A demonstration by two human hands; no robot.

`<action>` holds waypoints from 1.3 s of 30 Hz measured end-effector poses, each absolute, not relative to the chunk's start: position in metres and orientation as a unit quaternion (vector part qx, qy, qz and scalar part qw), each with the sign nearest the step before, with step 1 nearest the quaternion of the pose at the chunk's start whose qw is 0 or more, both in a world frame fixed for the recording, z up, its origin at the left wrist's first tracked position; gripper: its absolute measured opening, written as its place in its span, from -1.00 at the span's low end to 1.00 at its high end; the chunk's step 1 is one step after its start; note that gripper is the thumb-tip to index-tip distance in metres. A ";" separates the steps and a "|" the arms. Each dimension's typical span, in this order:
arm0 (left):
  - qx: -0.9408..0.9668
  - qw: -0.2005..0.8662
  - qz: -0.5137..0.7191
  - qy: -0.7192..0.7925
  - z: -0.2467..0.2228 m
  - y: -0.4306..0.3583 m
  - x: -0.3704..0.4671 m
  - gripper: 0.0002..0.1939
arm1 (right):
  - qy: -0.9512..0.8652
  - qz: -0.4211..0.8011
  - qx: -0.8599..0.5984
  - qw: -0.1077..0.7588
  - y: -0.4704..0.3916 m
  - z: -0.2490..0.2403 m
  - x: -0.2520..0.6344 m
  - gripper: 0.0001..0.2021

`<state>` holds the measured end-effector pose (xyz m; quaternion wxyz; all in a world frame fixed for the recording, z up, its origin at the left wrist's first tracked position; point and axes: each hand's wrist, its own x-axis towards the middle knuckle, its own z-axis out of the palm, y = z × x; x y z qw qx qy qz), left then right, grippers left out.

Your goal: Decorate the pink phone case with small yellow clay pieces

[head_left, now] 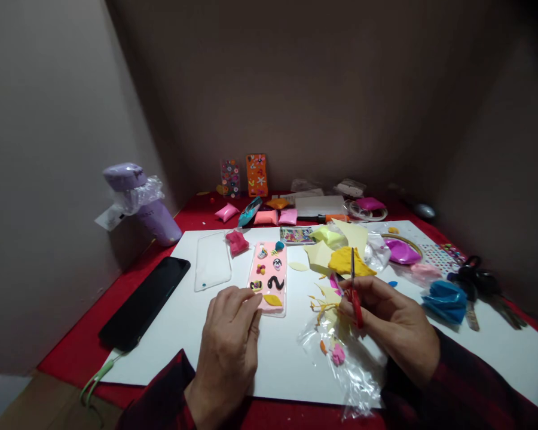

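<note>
The pink phone case (266,279) lies on the white board (161,358) ahead of the person, its long axis running away from the body and leaning slightly right at the near end. The left hand (228,334) is the nearer one: it comes in from the near left, fingers bent, the tips meeting the case's near left corner, right by the left end of a yellow leaf shape (272,300). That leaf lies mostly crosswise on the case, so its length points roughly along the line from the left fingertips toward the right hand (394,325). Whether those left fingers pinch anything or merely rest there is hidden by the back of the hand. The right hand, well apart to the right of the case, grasps red-handled scissors (357,313) between thumb and fingers, blades pointing up and away from the body. Beyond the blades sits a yellow clay lump (346,261); yellow scraps (323,306) lie just left of the right fingertips, above crumpled clear plastic (356,376).
</note>
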<state>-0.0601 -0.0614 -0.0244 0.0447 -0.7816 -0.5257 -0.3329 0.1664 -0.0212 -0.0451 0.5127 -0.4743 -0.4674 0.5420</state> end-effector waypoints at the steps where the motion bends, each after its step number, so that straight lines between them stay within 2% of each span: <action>1: -0.781 0.041 -0.328 -0.530 -0.024 -0.062 -0.060 -0.79 | -0.468 0.541 -0.474 0.513 -0.021 -0.045 0.166 -0.74; 7: -0.795 0.009 -0.284 -0.535 -0.027 -0.063 -0.059 -0.81 | -0.468 0.534 -0.474 0.520 -0.021 -0.043 0.164 -0.71; 16: -0.803 0.021 -0.202 -0.560 -0.024 -0.063 -0.054 -0.68 | -0.477 0.527 -0.466 0.526 -0.021 -0.044 0.163 -0.71; 22: -0.790 0.034 -0.230 -0.568 -0.026 -0.058 -0.058 -0.75 | -0.483 0.536 -0.468 0.510 -0.021 -0.044 0.165 -0.69; 27: -0.813 0.039 -0.201 -0.545 -0.015 -0.041 -0.060 -0.85 | -0.478 0.539 -0.472 0.509 -0.021 -0.045 0.165 -0.66; 33: -0.840 0.032 -0.166 -0.515 -0.010 -0.030 -0.059 -0.86 | -0.471 0.531 -0.477 0.519 -0.020 -0.044 0.164 -0.65; 39: -0.836 0.011 -0.183 -0.517 -0.014 -0.032 -0.060 -0.89 | -0.476 0.535 -0.477 0.509 -0.020 -0.041 0.165 -0.68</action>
